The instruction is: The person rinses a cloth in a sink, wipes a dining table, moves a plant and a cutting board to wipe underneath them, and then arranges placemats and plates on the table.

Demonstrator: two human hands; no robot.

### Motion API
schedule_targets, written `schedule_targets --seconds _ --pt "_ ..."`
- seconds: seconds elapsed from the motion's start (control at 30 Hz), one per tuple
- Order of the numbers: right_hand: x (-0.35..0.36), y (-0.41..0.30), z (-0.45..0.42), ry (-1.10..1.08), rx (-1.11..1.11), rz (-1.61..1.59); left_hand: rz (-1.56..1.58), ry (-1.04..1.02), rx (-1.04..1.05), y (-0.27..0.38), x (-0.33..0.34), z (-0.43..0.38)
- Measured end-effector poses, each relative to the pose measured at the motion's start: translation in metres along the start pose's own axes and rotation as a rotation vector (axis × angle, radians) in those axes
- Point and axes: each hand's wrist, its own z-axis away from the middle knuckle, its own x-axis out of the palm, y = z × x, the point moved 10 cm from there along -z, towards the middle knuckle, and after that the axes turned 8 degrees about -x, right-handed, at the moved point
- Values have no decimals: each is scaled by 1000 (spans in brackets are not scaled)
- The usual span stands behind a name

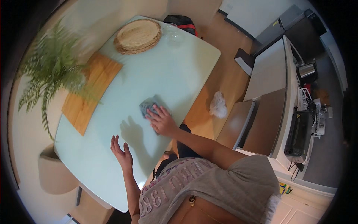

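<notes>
Fingers spread, my right hand [160, 119] presses a crumpled grey-blue cloth [146, 107] onto the pale glass-topped table [167, 72]. The cloth lies bunched under the fingertips, near the table edge closest to me. My left hand [122, 151] is raised above the tabletop with nothing in it, its fingers upright and the thumb apart. Its shadow falls on the glass between the two hands.
A wooden board [95, 86] bears a leafy green fern [58, 64]. Round woven placemats [138, 35] and clear glassware [174, 38] stand at the far end. A chair [56, 173] is at the left, a white plastic bag [218, 105] on the floor, a toaster oven [298, 137] on the counter.
</notes>
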Motion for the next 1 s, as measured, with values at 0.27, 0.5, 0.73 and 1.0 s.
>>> schedule_targets --seconds 0.27,0.5,0.73,1.0 --pt "-81 287 26 -48 118 128 -118 -103 -87 39 83 -58" --pt "-149 564 41 -90 699 195 -196 -75 -45 87 120 -111" --pt "-163 430 -10 149 718 -220 -258 -333 220 148 198 -89" --pt "-68 318 -13 -246 129 -73 -464 -425 205 143 222 -37"
